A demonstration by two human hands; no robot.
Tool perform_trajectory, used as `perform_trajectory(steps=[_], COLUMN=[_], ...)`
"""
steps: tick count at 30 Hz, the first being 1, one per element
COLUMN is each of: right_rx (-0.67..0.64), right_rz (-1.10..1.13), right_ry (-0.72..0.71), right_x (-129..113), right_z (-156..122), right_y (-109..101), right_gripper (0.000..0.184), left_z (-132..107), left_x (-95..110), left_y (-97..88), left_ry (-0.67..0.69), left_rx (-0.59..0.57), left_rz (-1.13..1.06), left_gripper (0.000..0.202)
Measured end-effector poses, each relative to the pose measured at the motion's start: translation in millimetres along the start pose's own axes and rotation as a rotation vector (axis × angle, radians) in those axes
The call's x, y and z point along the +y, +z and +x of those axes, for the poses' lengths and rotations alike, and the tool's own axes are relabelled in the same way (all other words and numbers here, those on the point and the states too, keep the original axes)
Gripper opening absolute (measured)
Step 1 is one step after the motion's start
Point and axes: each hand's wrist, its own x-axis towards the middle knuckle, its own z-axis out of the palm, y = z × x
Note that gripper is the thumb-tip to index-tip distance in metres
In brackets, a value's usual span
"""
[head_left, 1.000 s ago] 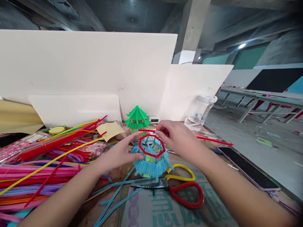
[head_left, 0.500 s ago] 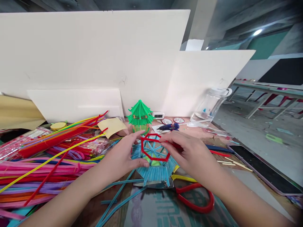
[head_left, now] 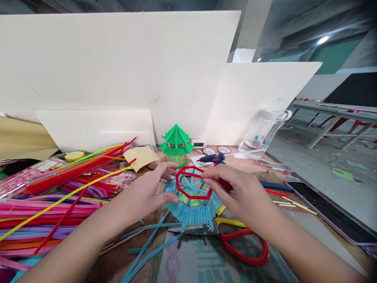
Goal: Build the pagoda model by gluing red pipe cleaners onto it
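My right hand [head_left: 231, 184] pinches the upper right of a red pipe-cleaner ring [head_left: 193, 197] bent into a many-sided outline. The ring is held over a blue pipe-cleaner roof [head_left: 191, 215], whose spokes and a light green patch show through it. To the ring's left, my left hand [head_left: 157, 186] is open, thumb and fingers apart around that side. Below the roof's front edge lie scissors [head_left: 249, 257] with red and yellow handles, blades partly under the blue fringe. Behind stands a small pavilion [head_left: 176, 143] with a two-tiered green roof.
Bundles of coloured pipe cleaners [head_left: 50, 212] cover the left side. A blue glue gun [head_left: 212, 158] lies at the back, near a clear jug [head_left: 260, 131]. On the right rests a phone [head_left: 326, 212] beside thin wooden sticks [head_left: 300, 205]. White boards [head_left: 118, 63] stand behind.
My left hand has drawn slightly left, its thumb away from the ring and its fingers wider apart. The right hand keeps its pinch on the ring. The view has shifted a little.
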Motion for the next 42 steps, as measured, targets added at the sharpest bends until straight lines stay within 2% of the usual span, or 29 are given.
perform_trajectory(steps=[6,21,31,37,42], right_rx=[-0.005,-0.024,-0.030,-0.109,-0.178], right_rz=[0.004,-0.014,-0.026,-0.060,0.008], right_ry=[-0.002,-0.034,-0.054,0.012,0.104], right_x=[-1.1,-0.8,-1.2,1.6,8.6], right_z=[-1.3,2.4,2.7,4.6,5.9], right_y=[1.1,4.6,5.1,-15.2,-33.5], right_gripper=[0.011,0.012,0.017,0.020,0.014], left_z=[1.6,-2.8,-1.7,-0.2,-0.6], left_x=[3.2,9.0,7.2,6.1,4.6], left_y=[-2.6,-8.4,-5.1,-5.2,-4.0], left_ry=[0.023,0.025,0.027,0.029,0.037], left_rx=[0.058,0.057,0.077,0.060,0.071], left_rz=[0.034,0.107,0.166,0.180,0.208], left_gripper=[0.038,0.026,0.021,0.020,0.023])
